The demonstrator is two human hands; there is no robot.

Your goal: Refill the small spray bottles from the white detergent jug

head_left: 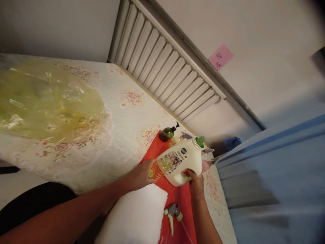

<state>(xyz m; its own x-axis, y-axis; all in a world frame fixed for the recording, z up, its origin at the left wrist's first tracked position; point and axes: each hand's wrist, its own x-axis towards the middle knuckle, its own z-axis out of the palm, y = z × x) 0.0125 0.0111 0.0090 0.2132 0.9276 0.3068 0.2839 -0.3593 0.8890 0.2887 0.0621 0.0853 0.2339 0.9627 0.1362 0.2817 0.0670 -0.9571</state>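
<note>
My right hand (196, 184) grips the handle of a large cream detergent jug (179, 159), tilted, with a green pour spout (200, 141) at its uncapped neck. In my left hand (144, 176) is a clear bottle (158, 169) with an orange, lemon-pictured label, held against the jug's lower left. Its neck points to the right and lies in front of the jug's label. A grey and pale green spray trigger (174, 215) with a long thin tube rests on the red cloth (177, 195) below the jug.
Behind the jug stands a green pump bottle (167, 134), with other bottles partly hidden. A white towel (137, 217) lies nearest me. A yellow plastic bag (50, 101) spreads over the floral tablecloth (122, 135). A radiator (162, 64) and blue curtain (274, 183) border the table.
</note>
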